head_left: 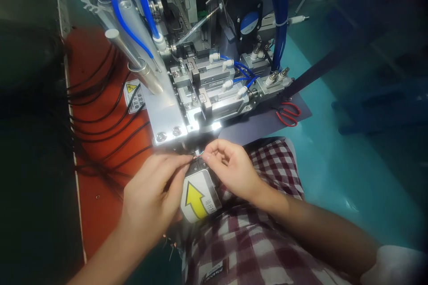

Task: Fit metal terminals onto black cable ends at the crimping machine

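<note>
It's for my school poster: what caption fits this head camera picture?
Left hand and right hand pinch a thin wire at a machine with blue hoses, above a yellow arrow label.

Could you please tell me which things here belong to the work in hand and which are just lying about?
In hand: left hand and right hand, both pinching the wire end; machine fixture right behind it.
Lying about: red scissors on the dark sheet; black cables, untouched, on the orange mat.
</note>
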Demonstrator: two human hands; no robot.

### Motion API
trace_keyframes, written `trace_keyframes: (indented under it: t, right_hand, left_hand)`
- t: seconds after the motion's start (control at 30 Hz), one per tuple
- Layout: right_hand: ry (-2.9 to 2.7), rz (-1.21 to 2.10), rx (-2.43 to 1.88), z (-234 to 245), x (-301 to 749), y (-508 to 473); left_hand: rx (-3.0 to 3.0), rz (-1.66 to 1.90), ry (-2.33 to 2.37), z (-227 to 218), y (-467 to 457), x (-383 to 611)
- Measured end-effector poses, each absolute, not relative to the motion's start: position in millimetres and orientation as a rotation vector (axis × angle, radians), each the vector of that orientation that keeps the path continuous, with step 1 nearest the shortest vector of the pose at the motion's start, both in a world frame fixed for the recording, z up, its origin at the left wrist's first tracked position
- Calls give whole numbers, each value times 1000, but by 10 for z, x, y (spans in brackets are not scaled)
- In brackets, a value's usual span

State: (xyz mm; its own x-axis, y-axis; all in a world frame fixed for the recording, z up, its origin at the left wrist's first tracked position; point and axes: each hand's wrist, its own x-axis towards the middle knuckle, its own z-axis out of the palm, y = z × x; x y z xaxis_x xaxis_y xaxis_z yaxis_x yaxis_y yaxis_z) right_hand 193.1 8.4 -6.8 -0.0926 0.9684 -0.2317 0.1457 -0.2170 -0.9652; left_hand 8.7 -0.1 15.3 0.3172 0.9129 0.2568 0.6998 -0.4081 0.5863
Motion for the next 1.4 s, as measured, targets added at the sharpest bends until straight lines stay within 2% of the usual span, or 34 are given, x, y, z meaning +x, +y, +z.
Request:
trace_keyframes:
  t: [0.2, 0.33, 0.43, 0.67, 0.77, 0.87, 1.0, 1.1, 1.27, 1.4]
  right_hand:
    - [-1834, 576, -1308, 13, 1984, 70]
    - [-2133, 318, -1208, 154, 2092, 114]
    - [-2208, 413, -1168, 252, 2149, 162]
    - [-1837, 1088, -1286, 298, 2161, 205]
    - [-1741, 1248, -1308, 288, 2156, 215]
    - [-1779, 1108, -1250, 287, 2140, 203]
    - [-1954, 500, -1136, 274, 2106, 135]
    - [-2040, 253, -1112, 252, 2084, 91]
    - [-2071, 318, -1128, 272, 2093, 103]
    - [-2045, 627, -1125, 329, 2136, 168]
  left_hand:
    - [2206, 804, 1432, 137, -15, 67]
    - [2286, 797, 1340, 145, -18, 42]
    - [2301, 781, 1291, 161, -26, 26]
    - [2103, 801, 1316, 232, -25, 30]
    - [2087, 821, 1308, 240, -14, 42]
    - [2072, 860, 1325, 233, -19, 52]
    - [1989, 908, 1375, 215, -45, 59]
    - [1960, 931, 1393, 208, -59, 63]
    - [2037, 940, 1374, 209, -60, 58]
    - [2092, 935, 1332, 216, -50, 42]
